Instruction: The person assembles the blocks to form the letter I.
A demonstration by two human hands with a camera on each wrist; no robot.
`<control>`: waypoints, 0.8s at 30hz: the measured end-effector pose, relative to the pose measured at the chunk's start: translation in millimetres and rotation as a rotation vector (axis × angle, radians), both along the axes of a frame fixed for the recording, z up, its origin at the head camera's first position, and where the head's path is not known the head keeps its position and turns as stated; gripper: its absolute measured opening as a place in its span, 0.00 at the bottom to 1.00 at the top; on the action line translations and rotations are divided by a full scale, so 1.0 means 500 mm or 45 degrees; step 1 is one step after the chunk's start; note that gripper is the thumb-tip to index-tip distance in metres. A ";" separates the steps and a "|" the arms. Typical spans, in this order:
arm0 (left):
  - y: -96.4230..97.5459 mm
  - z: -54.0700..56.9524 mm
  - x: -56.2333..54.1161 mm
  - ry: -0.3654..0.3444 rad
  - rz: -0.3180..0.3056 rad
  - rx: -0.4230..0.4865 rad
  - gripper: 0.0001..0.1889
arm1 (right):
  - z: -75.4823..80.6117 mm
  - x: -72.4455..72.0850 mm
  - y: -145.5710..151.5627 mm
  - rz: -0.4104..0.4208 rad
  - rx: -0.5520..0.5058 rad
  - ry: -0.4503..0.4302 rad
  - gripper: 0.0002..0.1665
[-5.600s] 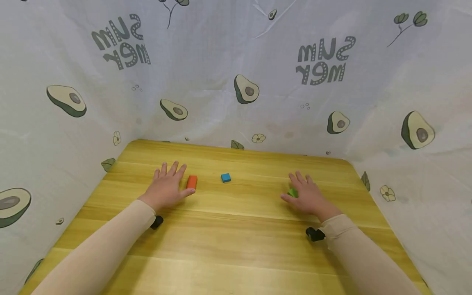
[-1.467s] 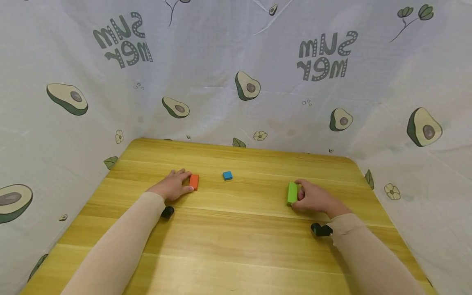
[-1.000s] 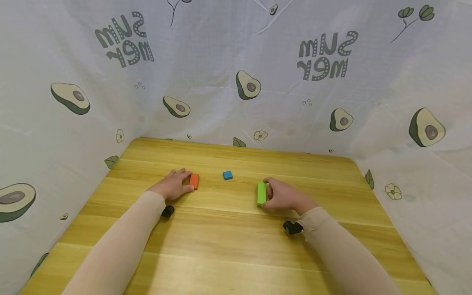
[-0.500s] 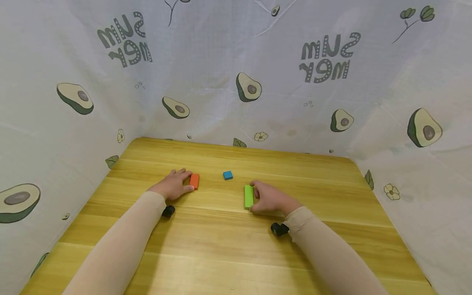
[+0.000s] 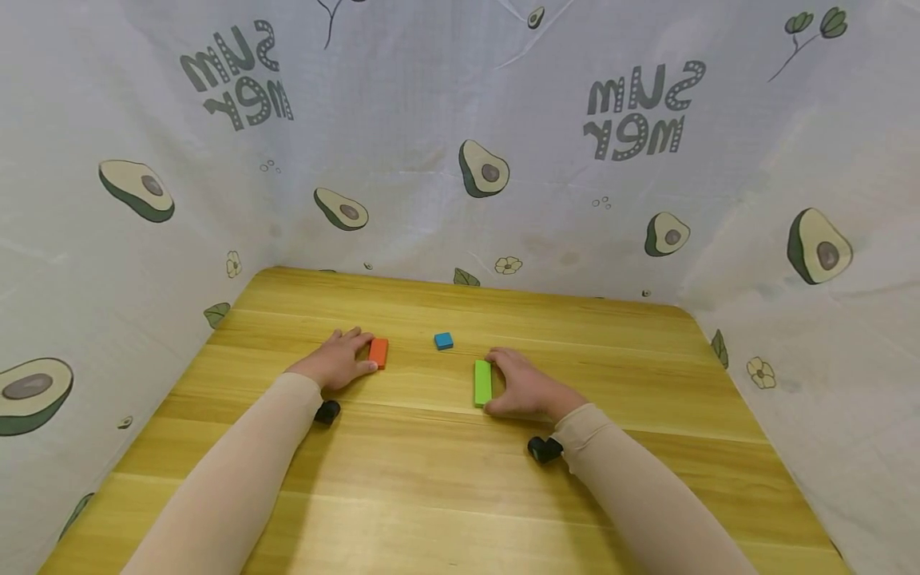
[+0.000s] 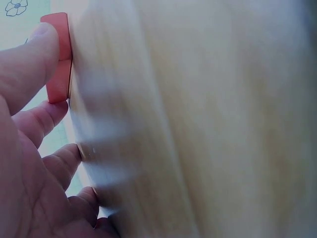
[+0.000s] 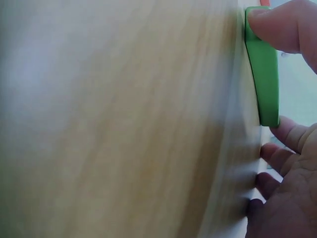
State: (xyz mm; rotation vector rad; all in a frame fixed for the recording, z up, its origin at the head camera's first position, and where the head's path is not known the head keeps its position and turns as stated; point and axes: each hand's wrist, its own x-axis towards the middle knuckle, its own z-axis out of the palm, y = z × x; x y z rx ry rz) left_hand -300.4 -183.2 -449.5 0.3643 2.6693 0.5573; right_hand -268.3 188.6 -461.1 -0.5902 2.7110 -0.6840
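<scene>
Two hands [image 5: 334, 363] [image 5: 528, 387], blue block [image 5: 443, 342] between, perhaps cameras [image 5: 327, 412] [image 5: 544, 450]

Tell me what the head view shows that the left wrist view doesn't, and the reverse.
Only the head view: the green block, pinched by the right hand, the blue block, both sleeves and the black wrist pieces.

Only the left wrist view: the palm side of the left hand.

Both: the left hand pinching the red block, the table and some flower-printed cloth.
</scene>
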 end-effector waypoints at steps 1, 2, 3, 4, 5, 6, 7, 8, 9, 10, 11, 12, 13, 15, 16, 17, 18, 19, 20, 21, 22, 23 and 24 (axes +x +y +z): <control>0.000 -0.001 0.000 0.001 -0.001 0.001 0.38 | -0.001 0.000 0.001 -0.004 -0.008 -0.010 0.56; -0.001 -0.002 -0.001 0.001 -0.001 0.001 0.38 | -0.002 0.001 0.001 -0.006 -0.019 -0.015 0.57; -0.002 -0.004 -0.002 0.002 -0.002 -0.001 0.38 | -0.003 0.002 0.002 -0.011 -0.026 -0.022 0.57; -0.002 -0.005 -0.002 0.002 -0.002 -0.002 0.38 | -0.004 0.002 0.003 -0.017 -0.037 -0.034 0.57; -0.003 -0.005 -0.003 0.002 -0.002 -0.002 0.38 | -0.005 0.003 0.003 -0.020 -0.051 -0.040 0.57; -0.003 -0.006 -0.003 -0.002 0.001 0.000 0.38 | -0.006 0.004 0.004 -0.025 -0.067 -0.051 0.57; -0.003 -0.006 -0.003 0.000 0.000 0.000 0.38 | -0.007 0.005 0.004 -0.030 -0.081 -0.060 0.57; -0.003 -0.007 -0.003 0.000 0.001 0.001 0.39 | -0.008 0.006 0.005 -0.036 -0.094 -0.068 0.57; -0.003 -0.007 -0.003 -0.002 0.002 0.003 0.39 | -0.009 0.007 0.005 -0.042 -0.104 -0.077 0.57; -0.003 -0.007 -0.003 -0.002 0.002 0.006 0.39 | -0.009 0.008 0.005 -0.048 -0.112 -0.086 0.57; -0.004 -0.007 -0.003 -0.003 0.004 0.007 0.38 | -0.010 0.008 0.005 -0.052 -0.115 -0.090 0.57; -0.004 -0.007 -0.003 -0.002 0.004 0.007 0.38 | -0.011 0.009 0.005 -0.054 -0.117 -0.093 0.57; -0.004 -0.007 -0.003 0.002 0.003 0.006 0.38 | -0.011 0.009 0.005 -0.056 -0.115 -0.092 0.57; -0.005 -0.006 -0.002 0.002 0.004 0.006 0.38 | -0.012 0.009 0.005 -0.058 -0.112 -0.093 0.57; -0.005 -0.006 -0.002 0.006 0.002 0.004 0.38 | -0.012 0.009 0.005 -0.058 -0.110 -0.092 0.57; -0.004 -0.006 -0.001 0.004 0.004 0.002 0.38 | -0.012 0.009 0.005 -0.056 -0.107 -0.091 0.57; -0.004 -0.005 -0.001 0.003 0.004 0.001 0.38 | -0.013 0.008 0.005 -0.056 -0.105 -0.091 0.57; -0.003 -0.005 0.000 0.002 0.005 0.000 0.38 | -0.013 0.009 0.005 -0.057 -0.105 -0.091 0.57; -0.003 -0.005 0.000 0.002 0.004 -0.001 0.38 | -0.013 0.009 0.004 -0.056 -0.104 -0.090 0.57; -0.002 -0.004 0.001 0.001 0.005 -0.002 0.38 | -0.013 0.009 0.004 -0.056 -0.102 -0.089 0.57; -0.002 -0.004 0.001 0.001 0.005 -0.003 0.38 | -0.013 0.009 0.004 -0.057 -0.100 -0.086 0.56; -0.002 -0.004 0.001 0.001 0.005 -0.005 0.38 | -0.012 0.009 0.004 -0.057 -0.101 -0.085 0.56; -0.002 -0.004 0.001 0.005 0.002 -0.007 0.38 | -0.012 0.009 0.003 -0.058 -0.102 -0.083 0.56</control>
